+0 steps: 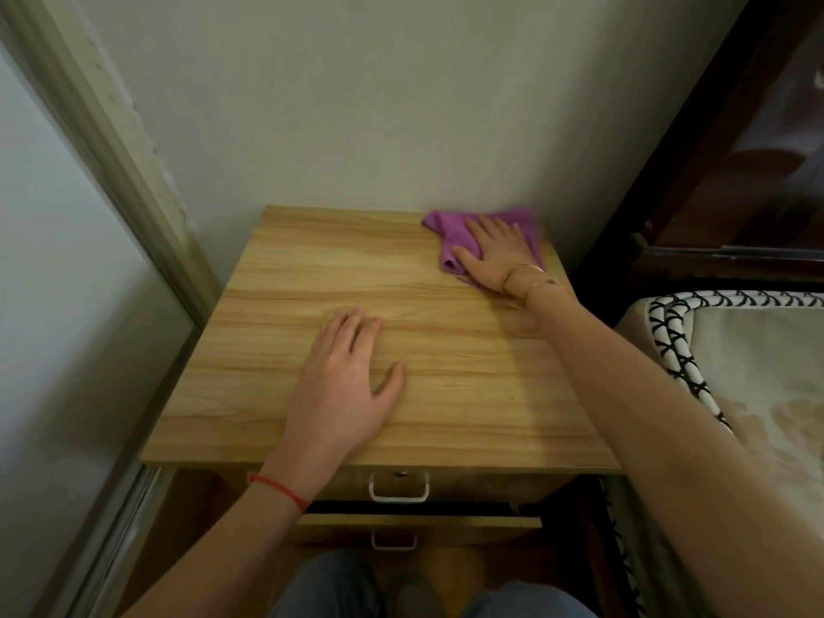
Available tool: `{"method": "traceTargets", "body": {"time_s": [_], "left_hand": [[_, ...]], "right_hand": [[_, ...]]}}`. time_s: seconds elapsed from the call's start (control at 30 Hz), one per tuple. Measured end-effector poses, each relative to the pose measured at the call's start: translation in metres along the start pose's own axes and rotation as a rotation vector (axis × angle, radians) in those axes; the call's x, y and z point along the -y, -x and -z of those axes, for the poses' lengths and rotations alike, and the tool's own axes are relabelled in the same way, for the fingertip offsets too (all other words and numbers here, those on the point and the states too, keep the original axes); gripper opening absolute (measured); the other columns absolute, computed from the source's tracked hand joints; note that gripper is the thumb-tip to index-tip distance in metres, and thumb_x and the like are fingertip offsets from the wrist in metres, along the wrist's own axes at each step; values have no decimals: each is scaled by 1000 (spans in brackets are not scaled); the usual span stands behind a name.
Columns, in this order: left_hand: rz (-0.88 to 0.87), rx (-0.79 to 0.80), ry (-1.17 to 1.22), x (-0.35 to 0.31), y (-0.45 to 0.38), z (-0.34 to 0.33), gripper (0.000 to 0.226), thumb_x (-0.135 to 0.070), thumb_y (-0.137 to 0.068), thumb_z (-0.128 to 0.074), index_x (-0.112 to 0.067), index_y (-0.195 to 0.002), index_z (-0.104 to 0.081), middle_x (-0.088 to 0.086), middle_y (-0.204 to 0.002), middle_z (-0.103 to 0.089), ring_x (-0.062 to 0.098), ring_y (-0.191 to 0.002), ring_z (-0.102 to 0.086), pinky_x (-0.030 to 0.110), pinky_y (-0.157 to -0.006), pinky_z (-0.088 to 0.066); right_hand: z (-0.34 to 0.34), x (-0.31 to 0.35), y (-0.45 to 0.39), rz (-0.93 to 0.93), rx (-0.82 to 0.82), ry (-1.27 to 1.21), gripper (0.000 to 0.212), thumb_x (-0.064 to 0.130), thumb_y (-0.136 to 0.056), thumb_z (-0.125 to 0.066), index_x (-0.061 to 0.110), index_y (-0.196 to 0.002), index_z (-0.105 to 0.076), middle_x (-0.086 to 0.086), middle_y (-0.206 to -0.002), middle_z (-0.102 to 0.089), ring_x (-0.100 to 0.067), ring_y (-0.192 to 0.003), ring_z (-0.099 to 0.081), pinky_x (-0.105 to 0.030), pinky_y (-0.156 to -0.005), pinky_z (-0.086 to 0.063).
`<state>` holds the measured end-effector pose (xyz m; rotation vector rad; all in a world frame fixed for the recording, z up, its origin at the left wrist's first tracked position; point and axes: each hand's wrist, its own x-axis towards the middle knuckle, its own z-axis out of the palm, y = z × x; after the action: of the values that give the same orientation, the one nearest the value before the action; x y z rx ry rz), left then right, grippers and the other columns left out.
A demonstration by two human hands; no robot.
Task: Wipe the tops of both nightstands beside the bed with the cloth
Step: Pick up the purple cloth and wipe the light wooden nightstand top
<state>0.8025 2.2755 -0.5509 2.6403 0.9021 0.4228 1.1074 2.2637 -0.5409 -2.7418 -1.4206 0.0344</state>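
Observation:
A light wooden nightstand (468, 363) stands against the wall, its top bare apart from my hands and the cloth. A purple cloth (450, 229) lies crumpled at the top's far right corner. My right hand (492, 252) presses flat on the cloth with straight fingers, gold bangles on the wrist. Resting palm down on the bare wood near the front left is my left hand (345, 385), fingers spread, with a red string at its wrist.
The bed's mattress (758, 372) with black-and-white piping is close on the right, under a dark headboard (713, 194). A sliding door frame (111, 140) runs along the left. Two drawers with metal handles (398, 488) sit below, the lower one slightly pulled out.

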Motion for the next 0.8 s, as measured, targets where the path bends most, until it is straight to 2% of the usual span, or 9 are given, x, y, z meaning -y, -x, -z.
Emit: {"method": "traceTargets", "body": {"time_s": [0.13, 0.23, 0.3, 0.4, 0.47, 0.53, 0.63, 0.7, 0.8], "left_hand": [[-16, -36, -10, 3, -1, -4, 73, -62, -89, -26, -18, -148, -35, 5, -156, -31, 20, -146, -19, 41, -120, -22], [-20, -40, -16, 5, -1, -5, 73, -62, -89, -27, -17, -146, -38, 6, -155, -32, 20, -146, -21, 40, -119, -22], [-18, -38, -13, 5, -1, -4, 74, -62, -89, -25, -18, -147, -37, 5, -156, -31, 20, -146, -20, 41, -119, -23], [-10, -12, 5, 3, 0, -3, 72, -62, -91, -28, -19, -149, -33, 4, -158, -27, 19, -147, -16, 42, -120, -21], [-8, -7, 6, 3, 0, -2, 70, -60, -92, -31, -20, -150, -32, 4, -158, -25, 19, -148, -14, 41, -120, -19], [-10, -6, 0, 3, 0, -1, 70, -59, -92, -31, -19, -150, -32, 5, -158, -26, 20, -148, -15, 41, -121, -19], [-20, -14, -4, 3, 0, -1, 71, -59, -91, -32, -18, -148, -35, 6, -157, -29, 21, -147, -19, 42, -120, -22], [-25, -25, -7, 3, 0, 0, 71, -59, -90, -31, -16, -147, -37, 8, -155, -32, 22, -145, -22, 43, -119, -24], [-28, -16, -1, 3, 1, 1, 70, -57, -91, -33, -15, -147, -37, 9, -155, -32, 23, -146, -22, 41, -120, -21]], "right_hand": [[-6, 65, 5, 236, -8, -31, 66, 53, -96, -33, 21, -151, -17, -3, -158, -15, -23, -145, -12, -39, -117, -1], [-11, 66, 14, 346, -10, -55, 65, 53, -95, -35, 25, -151, -18, -1, -158, -16, -21, -146, -12, -39, -118, -2], [-7, 41, 12, 291, -12, -72, 65, 52, -96, -36, 22, -151, -19, -3, -158, -16, -22, -146, -12, -39, -118, -2], [2, -14, 10, 47, -10, -37, 66, 53, -96, -32, 20, -151, -17, -4, -159, -14, -22, -146, -11, -38, -117, -2], [5, -28, 17, -17, 6, 2, 67, 56, -95, -29, 21, -151, -15, -3, -159, -13, -22, -146, -10, -38, -117, -1], [3, -14, 32, 38, 9, -16, 69, 57, -94, -30, 21, -151, -16, -4, -159, -13, -23, -146, -11, -39, -117, 0], [-3, 25, 74, 251, -29, -52, 80, 68, -83, -19, 25, -150, -18, -2, -158, -18, -22, -145, -14, -39, -117, -3], [-6, 40, 103, 384, -32, -59, 77, 66, -82, -19, 29, -150, -16, 2, -158, -17, -18, -145, -13, -36, -117, -1], [-5, 27, 106, 354, -35, -81, 70, 61, -89, -28, 30, -150, -16, 3, -158, -16, -18, -146, -11, -33, -116, 2]]}}
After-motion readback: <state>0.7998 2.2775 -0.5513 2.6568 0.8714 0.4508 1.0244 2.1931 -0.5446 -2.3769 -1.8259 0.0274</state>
